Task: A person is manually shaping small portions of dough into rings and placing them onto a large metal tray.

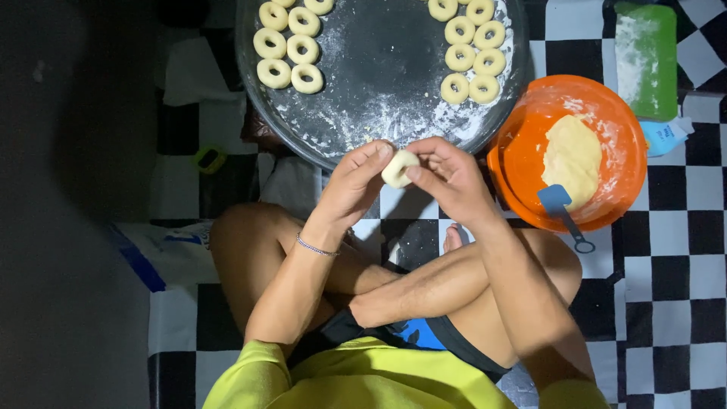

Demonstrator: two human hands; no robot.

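Observation:
A small pale lump of dough (397,168) sits between both my hands just in front of the big round dark tray (379,83). My left hand (356,182) pinches its left side, and my right hand (447,176) pinches its right side with thumb and fingers. The floured tray carries dough rings in two groups, one at its left (289,47) and one at its right (471,51). An orange bowl (522,155) to my right holds a mass of dough (572,157) and a blue scraper (559,206).
I sit cross-legged on a black-and-white checkered floor (674,280). A green floured board (646,59) lies at the far right, a small blue-and-white packet (666,136) beside it. White cloths (193,72) and a blue-and-white bag (163,250) lie at the left.

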